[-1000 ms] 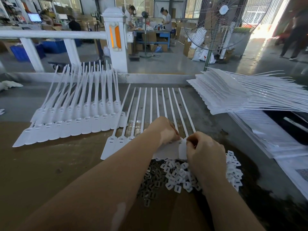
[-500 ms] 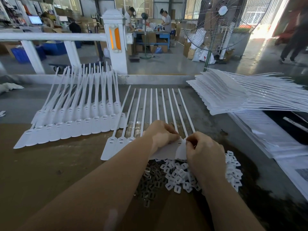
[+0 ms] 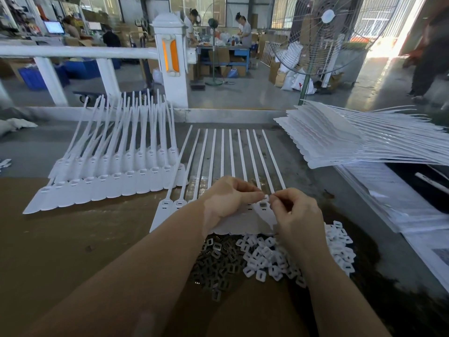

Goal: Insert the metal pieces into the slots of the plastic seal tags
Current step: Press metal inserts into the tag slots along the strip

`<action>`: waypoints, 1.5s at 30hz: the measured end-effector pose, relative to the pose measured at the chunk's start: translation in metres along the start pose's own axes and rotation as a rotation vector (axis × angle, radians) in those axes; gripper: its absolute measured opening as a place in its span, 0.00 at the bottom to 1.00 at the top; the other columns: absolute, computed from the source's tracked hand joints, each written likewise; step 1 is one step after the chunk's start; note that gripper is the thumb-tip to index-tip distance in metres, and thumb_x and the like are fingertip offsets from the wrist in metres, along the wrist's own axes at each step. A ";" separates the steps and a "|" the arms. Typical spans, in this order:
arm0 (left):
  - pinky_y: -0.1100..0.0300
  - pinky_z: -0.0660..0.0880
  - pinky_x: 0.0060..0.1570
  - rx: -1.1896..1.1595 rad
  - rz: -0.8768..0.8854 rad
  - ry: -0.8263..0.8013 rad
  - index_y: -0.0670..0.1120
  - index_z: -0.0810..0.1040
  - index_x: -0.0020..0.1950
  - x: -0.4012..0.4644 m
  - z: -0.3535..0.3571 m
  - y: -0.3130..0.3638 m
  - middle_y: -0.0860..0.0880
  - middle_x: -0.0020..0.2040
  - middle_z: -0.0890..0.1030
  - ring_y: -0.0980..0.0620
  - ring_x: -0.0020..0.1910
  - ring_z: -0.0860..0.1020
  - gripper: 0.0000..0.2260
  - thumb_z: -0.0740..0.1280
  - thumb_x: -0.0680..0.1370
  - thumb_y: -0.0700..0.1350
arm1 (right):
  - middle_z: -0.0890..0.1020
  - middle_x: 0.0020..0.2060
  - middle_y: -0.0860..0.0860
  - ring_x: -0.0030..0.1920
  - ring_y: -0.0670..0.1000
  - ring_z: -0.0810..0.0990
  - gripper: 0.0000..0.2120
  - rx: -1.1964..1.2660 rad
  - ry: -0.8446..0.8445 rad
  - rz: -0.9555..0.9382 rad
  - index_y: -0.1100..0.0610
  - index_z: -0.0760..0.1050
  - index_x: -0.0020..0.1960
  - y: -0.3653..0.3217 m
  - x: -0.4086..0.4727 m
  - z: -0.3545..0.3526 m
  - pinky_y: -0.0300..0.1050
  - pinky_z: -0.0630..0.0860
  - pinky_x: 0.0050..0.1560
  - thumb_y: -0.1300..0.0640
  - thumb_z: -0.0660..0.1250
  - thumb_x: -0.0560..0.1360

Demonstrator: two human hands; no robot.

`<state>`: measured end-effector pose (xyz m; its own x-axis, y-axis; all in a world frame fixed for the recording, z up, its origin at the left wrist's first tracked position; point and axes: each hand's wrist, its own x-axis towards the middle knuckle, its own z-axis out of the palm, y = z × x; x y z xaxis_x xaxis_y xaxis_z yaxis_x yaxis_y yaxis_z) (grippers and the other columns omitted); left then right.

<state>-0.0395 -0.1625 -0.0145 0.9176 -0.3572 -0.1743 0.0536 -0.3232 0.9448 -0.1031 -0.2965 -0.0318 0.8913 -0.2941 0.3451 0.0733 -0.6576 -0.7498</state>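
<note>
A joined row of white plastic seal tags [image 3: 220, 152] lies flat at the table's middle, straps pointing away from me. My left hand [image 3: 227, 199] rests on the tag heads, and my right hand [image 3: 295, 214] is just to its right. The fingertips of both hands meet on a small white cap [image 3: 266, 198] above the rightmost tag head. Right below it a slot [image 3: 263, 205] shows a dark metal piece inside. A pile of dark metal pieces [image 3: 218, 262] lies under my forearms. A pile of white caps [image 3: 264, 257] lies beside it.
A fanned row of other seal tags [image 3: 109, 183] lies at the left. A thick stack of tag sheets [image 3: 328, 139] sits at the right, over printed papers [image 3: 393, 198]. A white railing post [image 3: 172, 57] and a standing fan [image 3: 323, 32] stand beyond the table's far edge.
Both hands have lifted their fingertips off the rightmost tag heads and come together on the small white cap. The metal piece in the slot is now uncovered.
</note>
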 end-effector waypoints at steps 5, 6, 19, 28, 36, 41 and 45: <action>0.62 0.72 0.39 0.006 0.010 0.019 0.51 0.82 0.41 0.001 0.002 -0.001 0.51 0.38 0.82 0.55 0.38 0.77 0.02 0.73 0.73 0.48 | 0.79 0.37 0.48 0.40 0.47 0.77 0.04 0.000 0.022 -0.018 0.55 0.77 0.46 0.001 0.000 0.001 0.42 0.73 0.39 0.57 0.64 0.76; 0.63 0.72 0.39 0.021 0.018 0.029 0.50 0.82 0.41 0.002 0.003 -0.002 0.52 0.37 0.81 0.55 0.38 0.77 0.02 0.72 0.73 0.47 | 0.79 0.37 0.47 0.40 0.47 0.77 0.04 -0.003 0.032 -0.021 0.55 0.77 0.46 0.001 0.000 0.001 0.42 0.73 0.39 0.57 0.64 0.76; 0.58 0.77 0.48 0.280 0.077 0.117 0.55 0.79 0.34 0.014 0.012 -0.004 0.56 0.37 0.80 0.53 0.44 0.79 0.08 0.72 0.73 0.46 | 0.78 0.36 0.45 0.39 0.44 0.76 0.03 -0.018 0.060 -0.028 0.53 0.77 0.46 0.003 0.000 0.001 0.40 0.73 0.39 0.57 0.65 0.76; 0.58 0.77 0.46 0.338 0.045 0.127 0.53 0.78 0.35 0.016 0.014 0.002 0.56 0.36 0.78 0.55 0.40 0.77 0.08 0.70 0.74 0.45 | 0.80 0.38 0.49 0.39 0.47 0.77 0.04 -0.063 0.064 -0.007 0.55 0.78 0.45 0.004 -0.001 0.000 0.41 0.72 0.40 0.57 0.65 0.76; 0.49 0.72 0.58 0.388 0.019 0.107 0.52 0.81 0.41 0.016 0.015 0.005 0.55 0.39 0.79 0.49 0.49 0.78 0.03 0.70 0.74 0.47 | 0.81 0.40 0.49 0.40 0.48 0.78 0.05 -0.107 0.028 0.030 0.55 0.78 0.47 0.003 -0.001 0.000 0.51 0.77 0.46 0.56 0.64 0.76; 0.47 0.72 0.59 0.416 -0.001 0.111 0.50 0.83 0.46 0.015 0.017 0.007 0.52 0.44 0.81 0.49 0.51 0.78 0.04 0.70 0.74 0.47 | 0.81 0.40 0.50 0.40 0.49 0.78 0.05 -0.097 0.020 0.036 0.55 0.78 0.46 0.002 -0.001 -0.001 0.50 0.77 0.45 0.56 0.64 0.76; 0.58 0.77 0.45 0.367 -0.019 0.100 0.48 0.84 0.44 0.015 0.016 0.009 0.53 0.41 0.80 0.52 0.46 0.78 0.03 0.71 0.73 0.45 | 0.80 0.38 0.49 0.39 0.48 0.77 0.04 -0.097 0.021 0.030 0.55 0.78 0.45 0.002 -0.002 -0.001 0.50 0.77 0.44 0.56 0.64 0.76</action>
<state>-0.0314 -0.1844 -0.0134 0.9526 -0.2669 -0.1461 -0.0568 -0.6277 0.7764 -0.1049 -0.2980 -0.0335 0.8826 -0.3288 0.3360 0.0022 -0.7118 -0.7024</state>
